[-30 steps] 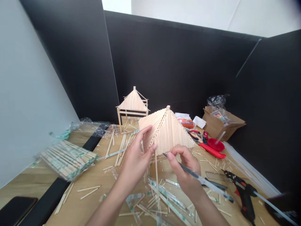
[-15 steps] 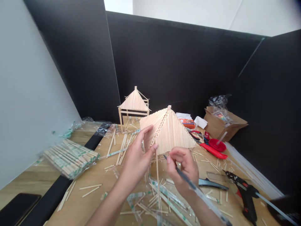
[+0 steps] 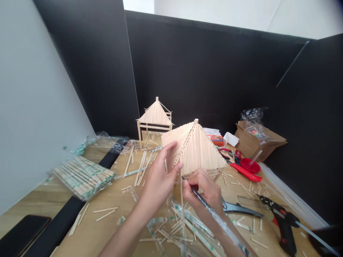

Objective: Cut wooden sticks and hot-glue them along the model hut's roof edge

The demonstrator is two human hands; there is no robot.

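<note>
A model pavilion (image 3: 202,150) made of pale wooden sticks stands in front of me, with a pointed roof. My left hand (image 3: 163,171) lies over the left side of its roof, thumb and fingers closed on a long thin wooden stick (image 3: 183,210). That stick sticks out downward past the roof's lower corner; its upper part is hidden by my hand. In my right hand (image 3: 205,187) is a pen (image 3: 214,214), its tip at the stick just below the roof edge and close to my left thumb.
Behind stands a second stick pavilion (image 3: 155,114). At left lie a wrapped bundle of sticks (image 3: 84,176) and a phone (image 3: 25,233). A glue gun (image 3: 281,217), red dish (image 3: 250,165), pliers (image 3: 230,153) and cardboard box (image 3: 257,139) are at right. Loose sticks and wrappers litter the table.
The pen in my right hand has moved left, its tip going from beneath the roof edge to the stick. My left hand keeps its grip. The whole view has shifted slightly.
</note>
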